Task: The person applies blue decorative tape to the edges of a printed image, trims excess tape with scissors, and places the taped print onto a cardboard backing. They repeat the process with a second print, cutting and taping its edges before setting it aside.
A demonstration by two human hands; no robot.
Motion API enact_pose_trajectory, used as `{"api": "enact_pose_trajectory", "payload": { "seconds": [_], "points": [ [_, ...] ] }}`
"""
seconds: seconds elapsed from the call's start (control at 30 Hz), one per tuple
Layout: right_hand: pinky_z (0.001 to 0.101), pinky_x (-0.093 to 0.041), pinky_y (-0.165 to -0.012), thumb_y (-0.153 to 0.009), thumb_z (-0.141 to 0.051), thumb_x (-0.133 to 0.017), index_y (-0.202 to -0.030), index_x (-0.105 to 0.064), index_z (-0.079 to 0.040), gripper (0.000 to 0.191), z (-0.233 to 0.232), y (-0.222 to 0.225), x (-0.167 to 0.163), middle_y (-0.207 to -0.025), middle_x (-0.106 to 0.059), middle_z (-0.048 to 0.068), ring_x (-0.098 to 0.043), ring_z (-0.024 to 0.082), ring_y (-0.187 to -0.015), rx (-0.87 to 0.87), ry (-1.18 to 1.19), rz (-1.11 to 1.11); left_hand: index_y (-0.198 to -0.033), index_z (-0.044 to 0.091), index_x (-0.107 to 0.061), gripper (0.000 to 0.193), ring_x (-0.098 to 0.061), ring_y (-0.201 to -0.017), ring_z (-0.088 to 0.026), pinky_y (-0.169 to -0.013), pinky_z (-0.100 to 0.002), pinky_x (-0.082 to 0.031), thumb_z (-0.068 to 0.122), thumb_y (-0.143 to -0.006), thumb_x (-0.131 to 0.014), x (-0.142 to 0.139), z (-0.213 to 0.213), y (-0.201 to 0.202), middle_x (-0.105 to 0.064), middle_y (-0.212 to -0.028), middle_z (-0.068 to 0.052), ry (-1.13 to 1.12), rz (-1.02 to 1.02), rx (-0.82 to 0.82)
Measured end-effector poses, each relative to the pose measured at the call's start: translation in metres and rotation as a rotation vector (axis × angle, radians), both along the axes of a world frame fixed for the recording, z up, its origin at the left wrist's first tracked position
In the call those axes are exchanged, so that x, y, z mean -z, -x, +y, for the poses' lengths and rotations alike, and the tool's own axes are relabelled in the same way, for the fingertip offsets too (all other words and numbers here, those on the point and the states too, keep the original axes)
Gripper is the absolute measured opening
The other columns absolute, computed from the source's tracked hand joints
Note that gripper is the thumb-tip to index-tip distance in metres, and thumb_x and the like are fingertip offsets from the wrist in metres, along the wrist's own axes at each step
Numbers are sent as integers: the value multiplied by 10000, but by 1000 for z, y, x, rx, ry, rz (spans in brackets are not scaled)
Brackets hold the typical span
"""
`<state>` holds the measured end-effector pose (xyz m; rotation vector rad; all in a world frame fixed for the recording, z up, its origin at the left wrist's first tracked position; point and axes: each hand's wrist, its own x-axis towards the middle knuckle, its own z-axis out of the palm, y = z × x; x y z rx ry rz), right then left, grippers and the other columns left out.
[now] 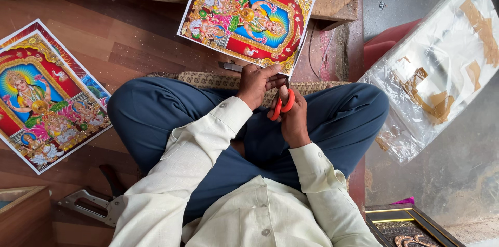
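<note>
Here my left hand [254, 85] is pinching the near edge of the colourful glossy paper print [246, 14], while my right hand [292, 118] is gripping the orange-handled scissors [282, 104], fingers clamped through the loops.

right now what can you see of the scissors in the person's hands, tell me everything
The scissors show mainly as orange, plastic-looking handle loops; the blades are hidden, so open or closed cannot be told. The right hand grips them with the thumb through one loop. They sit over the lap, just below the near corner of the colourful print, which the left hand pinches beside them.
</note>
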<state>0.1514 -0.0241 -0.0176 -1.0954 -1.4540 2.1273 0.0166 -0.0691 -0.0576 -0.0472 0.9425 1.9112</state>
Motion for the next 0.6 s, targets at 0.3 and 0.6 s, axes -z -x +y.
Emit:
{"api": "enact_pose_trajectory", "payload": {
  "seconds": [0.3, 0.6],
  "points": [
    [237, -421, -428, -1000, -353, -672, -969, -623, -19, 339, -3, -1, -3, -731, -621, 64, -564, 131, -484, 13, -16, 16, -1023, -53, -689, 194, -747, -754, -211, -668, -322, -636, 90, -896, -724, 15, 5, -3, -747, -904, -131, 19, 9, -13],
    [261, -426, -425, -1003, -399, -618, -926, -596, -36, 372, 18, 9, -5, -727, -632, 73, -635, 183, -518, 27, 23, 16, -1010, -3, -733, 204, -700, -745, -131, -648, -272, -532, 111, -849, -783, 25, 0, -4, -760, -913, -75, 23, 73, 27]
  ]
}}
